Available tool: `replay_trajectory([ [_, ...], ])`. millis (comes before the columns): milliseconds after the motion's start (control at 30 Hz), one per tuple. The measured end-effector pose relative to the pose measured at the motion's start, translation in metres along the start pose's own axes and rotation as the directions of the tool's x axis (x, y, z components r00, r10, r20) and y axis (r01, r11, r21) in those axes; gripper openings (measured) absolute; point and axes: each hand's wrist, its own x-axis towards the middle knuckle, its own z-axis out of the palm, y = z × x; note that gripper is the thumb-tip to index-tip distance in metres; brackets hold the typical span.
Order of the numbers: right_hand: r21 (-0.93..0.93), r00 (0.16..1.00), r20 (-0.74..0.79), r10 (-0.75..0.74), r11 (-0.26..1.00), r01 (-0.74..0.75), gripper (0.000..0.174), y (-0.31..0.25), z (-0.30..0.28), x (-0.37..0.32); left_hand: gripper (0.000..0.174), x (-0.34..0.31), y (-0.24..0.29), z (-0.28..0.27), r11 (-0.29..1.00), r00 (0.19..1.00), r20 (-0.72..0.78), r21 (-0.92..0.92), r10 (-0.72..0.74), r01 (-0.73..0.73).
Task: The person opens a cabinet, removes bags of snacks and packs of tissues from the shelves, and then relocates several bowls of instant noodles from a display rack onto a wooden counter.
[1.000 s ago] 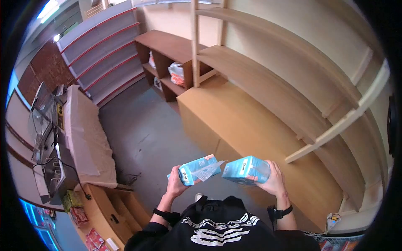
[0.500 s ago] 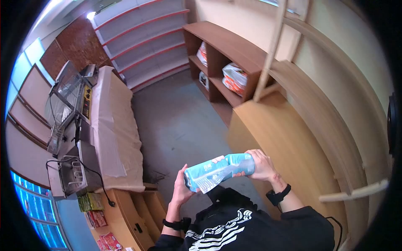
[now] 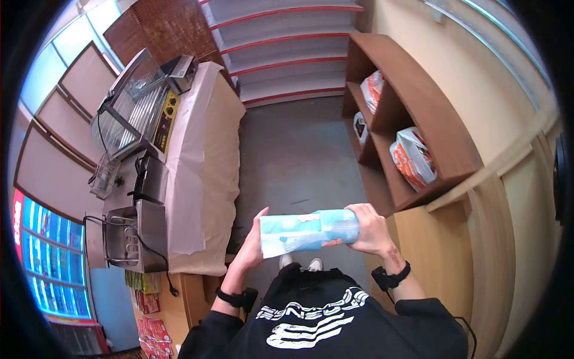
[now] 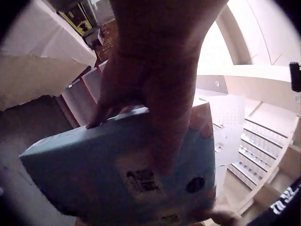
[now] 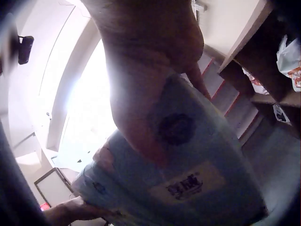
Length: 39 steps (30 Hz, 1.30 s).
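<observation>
Two light-blue tissue packs (image 3: 291, 225) in printed plastic lie end to end between my hands, in front of my chest. My left hand (image 3: 253, 243) grips the outer end of the left one, and my right hand (image 3: 369, 230) holds the outer end of the right one (image 3: 336, 219). A loose flap of clear film (image 3: 281, 246) hangs along their near side. In the left wrist view a label shows on the end of the blue pack (image 4: 99, 181), with my thumb pressed against that face. The right wrist view shows dark lettering on the other pack (image 5: 225, 188), also under my thumb.
At left stands a cloth-covered table (image 3: 203, 173) with a roller grill (image 3: 140, 113) and a metal fryer (image 3: 149, 233). A brown shelf unit (image 3: 418, 90) with plastic bags (image 3: 412, 158) is at right. Grey floor (image 3: 293, 161) runs ahead to red-edged shelves (image 3: 287, 66).
The packs, apart and tilted at first, have come together end to end and now lie level. My view has turned rightward, away from the wooden shelves. Both hands keep their hold.
</observation>
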Motion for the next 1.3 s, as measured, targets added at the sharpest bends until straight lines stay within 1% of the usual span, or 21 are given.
replay_trajectory([
  [33, 0.014, 1.0, 0.014, -0.012, 1.0, 0.012, 0.059, 0.007, 0.0, 0.009, 0.104, 0.016, 0.01, -0.002, 0.99, 0.997, 0.003, 0.114, 0.078, -0.078],
  [67, -0.004, 1.0, -0.001, 0.02, 1.0, -0.02, 0.059, 0.018, -0.001, 0.015, 0.104, 0.032, 0.014, -0.002, 0.991, 0.998, -0.008, 0.117, 0.063, -0.062],
  [133, -0.023, 0.998, -0.006, 0.055, 0.998, -0.056, 0.06, 0.033, -0.004, 0.03, 0.105, 0.065, 0.014, -0.002, 0.998, 0.986, 0.151, -0.023, 0.067, -0.064],
  [167, -0.021, 0.994, -0.001, 0.114, 0.993, -0.114, 0.061, 0.04, -0.007, 0.037, 0.101, 0.083, 0.011, -0.002, 1.0, 0.982, 0.191, -0.017, 0.004, -0.001],
  [200, -0.025, 0.984, 0.0, 0.177, 0.984, -0.177, 0.063, 0.049, -0.01, 0.042, 0.101, 0.1, 0.007, 0.002, 1.0, 0.979, 0.202, -0.026, 0.006, -0.001],
  [333, -0.067, 0.969, -0.127, 0.21, 0.973, -0.22, 0.062, 0.082, -0.034, 0.075, 0.085, 0.193, 0.007, 0.006, 0.981, 0.952, 0.236, -0.021, 0.194, -0.195],
  [400, -0.107, 0.953, -0.203, 0.226, 0.962, -0.251, 0.064, 0.093, -0.057, 0.099, 0.08, 0.246, 0.033, -0.008, 0.97, 0.943, 0.251, 0.054, 0.219, -0.239],
  [433, -0.13, 0.94, -0.253, 0.231, 0.954, -0.269, 0.065, 0.097, -0.07, 0.113, 0.078, 0.27, 0.076, -0.024, 0.958, 0.933, 0.277, 0.104, 0.228, -0.265],
  [467, -0.148, 0.932, -0.276, 0.235, 0.948, -0.283, 0.065, 0.098, -0.084, 0.127, 0.075, 0.296, 0.095, -0.035, 0.879, 0.881, 0.261, 0.17, 0.396, -0.445],
  [533, -0.239, 0.894, -0.432, 0.118, 0.941, -0.239, 0.068, 0.095, -0.112, 0.154, 0.068, 0.344, 0.128, -0.056, 0.819, 0.82, 0.261, 0.145, 0.51, -0.556],
  [567, -0.251, 0.873, -0.474, 0.115, 0.933, -0.259, 0.07, 0.096, -0.124, 0.163, 0.068, 0.371, 0.142, -0.062, 0.809, 0.806, 0.275, 0.136, 0.524, -0.572],
  [633, -0.315, 0.824, -0.561, 0.081, 0.9, -0.303, 0.072, 0.103, -0.146, 0.176, 0.06, 0.424, 0.166, -0.061, 0.652, 0.639, 0.229, 0.021, 0.735, -0.758],
  [667, -0.378, 0.779, -0.627, 0.021, 0.866, -0.328, 0.073, 0.108, -0.153, 0.182, 0.055, 0.451, 0.173, -0.054, 0.579, 0.562, 0.189, -0.046, 0.805, -0.814],
  [733, -0.396, 0.711, -0.703, 0.025, 0.816, -0.42, 0.075, 0.126, -0.163, 0.183, 0.055, 0.497, 0.188, -0.032, 0.442, 0.425, 0.169, -0.077, 0.889, -0.894],
  [767, -0.407, 0.662, -0.75, 0.02, 0.774, -0.485, 0.078, 0.133, -0.166, 0.182, 0.054, 0.516, 0.195, -0.017, 0.435, 0.406, 0.192, -0.142, 0.893, -0.889],
  [867, -0.393, 0.6, -0.793, 0.099, 0.669, -0.63, 0.08, 0.138, -0.178, 0.182, 0.047, 0.559, 0.212, 0.036, 0.446, 0.371, 0.265, -0.335, 0.89, -0.83],
  [1000, -0.399, 0.558, -0.813, 0.164, 0.54, -0.741, 0.081, 0.158, -0.176, 0.167, 0.056, 0.599, 0.213, 0.097, 0.438, 0.307, 0.325, -0.5, 0.894, -0.747],
  [1033, -0.406, 0.558, -0.813, 0.166, 0.525, -0.748, 0.081, 0.161, -0.173, 0.164, 0.053, 0.606, 0.209, 0.11, 0.421, 0.288, 0.317, -0.531, 0.904, -0.736],
  [1233, -0.343, 0.458, -0.868, 0.192, 0.435, -0.833, 0.076, 0.21, -0.162, 0.135, 0.044, 0.633, 0.208, 0.194, 0.388, 0.215, 0.348, -0.573, 0.913, -0.721],
  [1267, -0.308, 0.421, -0.886, 0.193, 0.433, -0.847, 0.074, 0.222, -0.159, 0.129, 0.042, 0.636, 0.209, 0.209, 0.37, 0.2, 0.338, -0.575, 0.92, -0.729],
  [1300, -0.27, 0.382, -0.903, 0.199, 0.43, -0.862, 0.072, 0.234, -0.155, 0.122, 0.039, 0.64, 0.209, 0.223, 0.4, 0.202, 0.396, -0.522, 0.896, -0.754],
])
